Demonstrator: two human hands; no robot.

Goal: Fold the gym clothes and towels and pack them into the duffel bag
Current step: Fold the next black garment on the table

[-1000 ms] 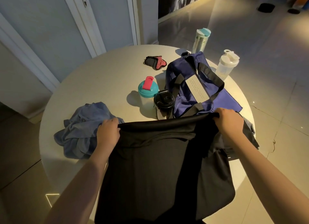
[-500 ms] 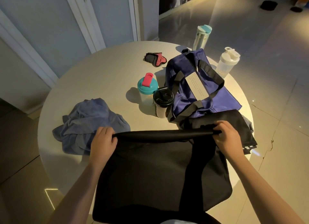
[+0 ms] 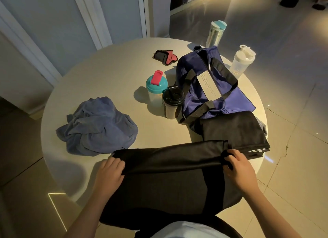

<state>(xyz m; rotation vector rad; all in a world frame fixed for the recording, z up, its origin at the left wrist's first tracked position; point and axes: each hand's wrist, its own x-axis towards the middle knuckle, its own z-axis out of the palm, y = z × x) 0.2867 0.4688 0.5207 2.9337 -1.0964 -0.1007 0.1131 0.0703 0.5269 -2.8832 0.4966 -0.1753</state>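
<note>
Fingers [image 3: 113, 164] of the left hand [image 3: 110, 174] and right hand [image 3: 239, 168] gripped the black garment [image 3: 168, 158] by its top edge at the near edge of the table [image 3: 106, 69], mid-fold I reckon, next needing it laid flat and halved for the duffel bag [image 3: 195, 69].

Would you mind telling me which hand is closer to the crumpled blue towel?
Left. The left hand grips the black garment just nearer the person than the blue towel; the right hand grips its opposite end, farther right.
</note>
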